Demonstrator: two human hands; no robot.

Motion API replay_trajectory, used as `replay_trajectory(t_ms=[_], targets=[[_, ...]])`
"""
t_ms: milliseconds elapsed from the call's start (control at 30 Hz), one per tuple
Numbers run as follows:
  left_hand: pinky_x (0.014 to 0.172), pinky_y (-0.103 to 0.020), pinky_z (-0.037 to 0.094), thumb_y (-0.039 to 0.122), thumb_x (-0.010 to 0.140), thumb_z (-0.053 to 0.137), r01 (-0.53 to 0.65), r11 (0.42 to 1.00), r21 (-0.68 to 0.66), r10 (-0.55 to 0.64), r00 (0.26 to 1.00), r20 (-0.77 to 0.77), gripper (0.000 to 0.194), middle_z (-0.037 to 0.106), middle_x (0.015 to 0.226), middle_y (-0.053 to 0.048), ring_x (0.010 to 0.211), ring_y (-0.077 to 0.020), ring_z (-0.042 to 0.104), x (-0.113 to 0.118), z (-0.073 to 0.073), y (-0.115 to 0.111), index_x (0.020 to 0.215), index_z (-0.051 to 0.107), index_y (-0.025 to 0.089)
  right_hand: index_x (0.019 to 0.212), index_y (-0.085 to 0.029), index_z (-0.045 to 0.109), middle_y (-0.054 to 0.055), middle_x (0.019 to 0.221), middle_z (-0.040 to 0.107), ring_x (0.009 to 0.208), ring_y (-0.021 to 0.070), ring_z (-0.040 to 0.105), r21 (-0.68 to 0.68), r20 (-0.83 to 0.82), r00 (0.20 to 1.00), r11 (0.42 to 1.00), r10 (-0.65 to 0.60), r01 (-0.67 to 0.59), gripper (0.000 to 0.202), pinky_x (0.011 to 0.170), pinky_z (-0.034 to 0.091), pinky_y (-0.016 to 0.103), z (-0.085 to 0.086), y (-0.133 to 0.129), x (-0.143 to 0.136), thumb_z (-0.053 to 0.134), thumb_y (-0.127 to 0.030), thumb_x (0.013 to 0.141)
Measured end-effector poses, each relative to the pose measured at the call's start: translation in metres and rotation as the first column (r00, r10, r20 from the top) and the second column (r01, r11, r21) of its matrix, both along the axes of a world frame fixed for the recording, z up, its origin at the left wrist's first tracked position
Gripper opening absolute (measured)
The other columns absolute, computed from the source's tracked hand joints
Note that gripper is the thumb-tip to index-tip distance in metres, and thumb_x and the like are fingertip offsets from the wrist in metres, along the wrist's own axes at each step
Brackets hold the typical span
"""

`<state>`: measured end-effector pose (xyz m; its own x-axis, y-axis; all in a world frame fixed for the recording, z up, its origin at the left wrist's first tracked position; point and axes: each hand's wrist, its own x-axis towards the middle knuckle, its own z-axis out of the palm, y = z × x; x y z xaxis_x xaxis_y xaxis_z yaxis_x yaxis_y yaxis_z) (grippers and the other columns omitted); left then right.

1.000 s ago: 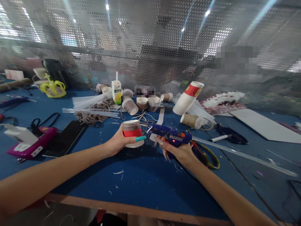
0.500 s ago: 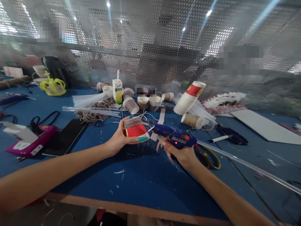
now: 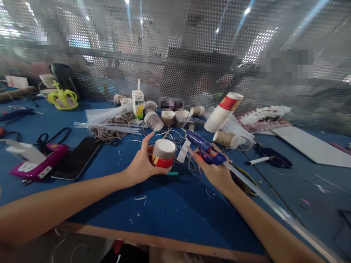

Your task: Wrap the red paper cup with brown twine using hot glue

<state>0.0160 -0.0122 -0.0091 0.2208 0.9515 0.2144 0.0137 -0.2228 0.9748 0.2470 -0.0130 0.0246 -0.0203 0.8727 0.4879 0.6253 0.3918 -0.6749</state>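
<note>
My left hand (image 3: 144, 160) is closed round a red paper cup (image 3: 163, 160), thumb on the near side. Grey-brown cord is wound round the part of the cup nearest its white round end, which faces up toward me. In my right hand (image 3: 215, 170) is a blue hot glue gun (image 3: 204, 146), its nozzle pointing up and left, apart from the cup. A long clear glue stick (image 3: 263, 197) trails from the gun's back end to the lower right. Between the hands a white paper strip (image 3: 183, 151) lies on the table beside a loop of cord.
Several cord-wrapped cups (image 3: 153, 121) stand or lie at the back, near a drink carton (image 3: 138, 104) with a straw. A stack of paper cups (image 3: 223, 112) leans at right. To the left are a phone (image 3: 78, 157), a purple power strip (image 3: 41, 162) and a yellow crown (image 3: 63, 96).
My left hand has tipped the cup so its white end now shows. The glue gun has swung away from the cup, nozzle raised, and the glue stick now slants more steeply.
</note>
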Motion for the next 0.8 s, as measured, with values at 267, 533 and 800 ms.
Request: replay_trajectory(t_ms=[267,533,800], targets=[[0.101,-0.054,0.044,0.027,0.052,0.086,0.000,1.000,0.007,0.000,0.994,-0.108,0.116,0.061,0.122,-0.013,0.119,-0.0347,0.057,0.000,0.009,-0.006,0.144,0.016,0.023,0.093,-0.017,0.048,0.018,0.098,0.055,0.082,0.0343,0.064,0.051,0.710,0.667,0.962,-0.224,0.269,0.057,0.065,0.053,0.045,-0.010,0.042,0.045,0.048,-0.072,0.079],[0.103,-0.055,0.041,0.028,0.048,0.088,-0.014,0.999,-0.043,0.006,0.987,-0.163,0.118,0.056,0.126,-0.017,0.118,-0.0358,0.056,0.003,0.004,-0.001,0.142,0.018,0.019,0.115,-0.012,0.048,0.025,0.116,0.052,0.115,0.0491,0.049,0.049,0.638,0.758,0.989,-0.136,0.136,0.063,0.091,0.041,0.068,0.002,0.033,0.046,0.066,-0.055,0.072],[0.102,-0.055,0.041,0.043,0.052,0.087,0.026,0.970,0.242,0.032,0.972,-0.234,0.125,0.050,0.124,-0.018,0.112,-0.0344,0.057,0.004,-0.016,0.005,0.146,0.008,0.016,0.135,-0.024,0.034,0.016,0.150,0.032,0.140,0.0331,0.033,-0.085,0.060,0.897,0.897,0.439,-0.433,0.067,0.112,0.033,0.054,0.003,-0.024,-0.038,0.067,-0.034,0.078]])
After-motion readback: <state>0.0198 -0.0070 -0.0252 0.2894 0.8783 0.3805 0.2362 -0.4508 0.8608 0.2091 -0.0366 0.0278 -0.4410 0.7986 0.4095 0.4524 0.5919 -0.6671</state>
